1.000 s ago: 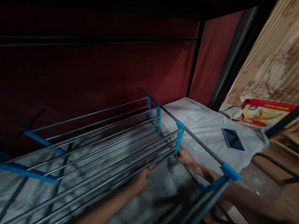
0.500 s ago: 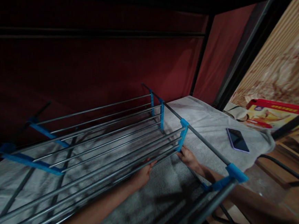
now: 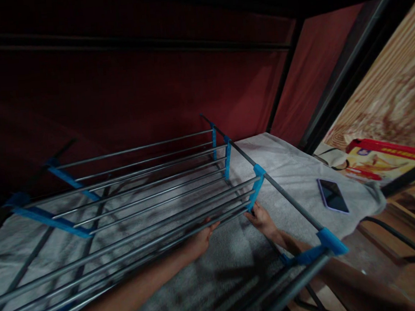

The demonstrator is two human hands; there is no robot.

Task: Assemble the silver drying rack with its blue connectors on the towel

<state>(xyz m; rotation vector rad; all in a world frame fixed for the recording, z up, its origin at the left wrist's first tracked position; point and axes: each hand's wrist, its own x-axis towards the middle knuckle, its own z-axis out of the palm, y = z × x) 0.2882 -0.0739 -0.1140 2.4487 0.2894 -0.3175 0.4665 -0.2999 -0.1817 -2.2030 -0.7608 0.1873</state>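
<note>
A rack of grey metal tubes and blue plastic brackets, like a shoe rack [image 3: 154, 205], lies on a grey blanket [image 3: 290, 161]. Several tubes run lengthwise between its end brackets. My left hand [image 3: 202, 237] is closed around the right part of a lower metal tube, its fingers partly hidden behind it. Just to the right, my right hand [image 3: 262, 219] grips the lower end of a blue bracket [image 3: 256, 192] where the tubes meet it. A long side tube of the frame passes above my right forearm to a blue corner joint [image 3: 332, 241].
A phone [image 3: 333, 195] rests on the blanket at the right. Beyond the bed's edge are a red and yellow box [image 3: 383, 158] and wooden pieces on the floor. Dark metal posts and bars frame the space, with a dark red panel [image 3: 145, 93] behind.
The whole scene has shifted slightly to the right in view. Both hands keep their places on the rack, with no clear movement of the tube or bracket.
</note>
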